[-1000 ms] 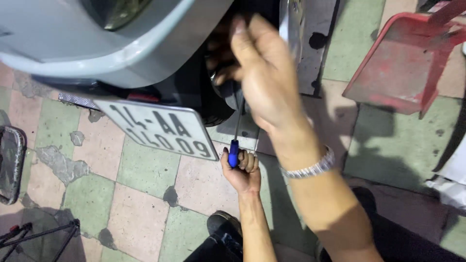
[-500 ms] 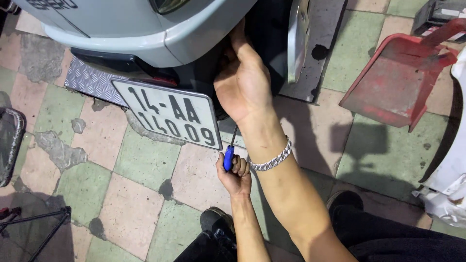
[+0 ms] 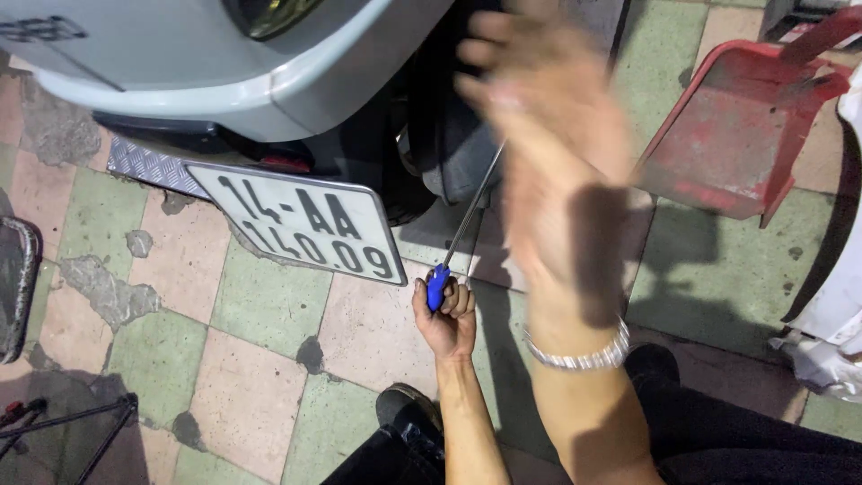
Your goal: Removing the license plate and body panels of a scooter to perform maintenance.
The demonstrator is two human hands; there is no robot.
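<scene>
My left hand (image 3: 446,319) is closed on the blue handle of a long screwdriver (image 3: 437,286). Its thin metal shaft points up and to the right, toward the dark gap by the rear wheel (image 3: 449,153) of a grey scooter (image 3: 224,72). My right hand (image 3: 548,153) is raised in front of the wheel. It is blurred, with its fingers spread and nothing in it. A silver chain bracelet (image 3: 579,355) sits on that wrist. A white licence plate (image 3: 305,224) hangs below the scooter's tail, just left of the screwdriver.
A red plastic stool (image 3: 736,135) lies tipped at the upper right. The ground is cracked green and pink tile (image 3: 260,296). My black shoe (image 3: 409,413) is below the left hand. Thin black legs (image 3: 81,422) cross the lower left, and a white object (image 3: 831,305) is at the right edge.
My right hand has come away from the dark gap under the scooter and swung up toward the camera, fingers now spread. My left hand keeps hold of the screwdriver in the same place.
</scene>
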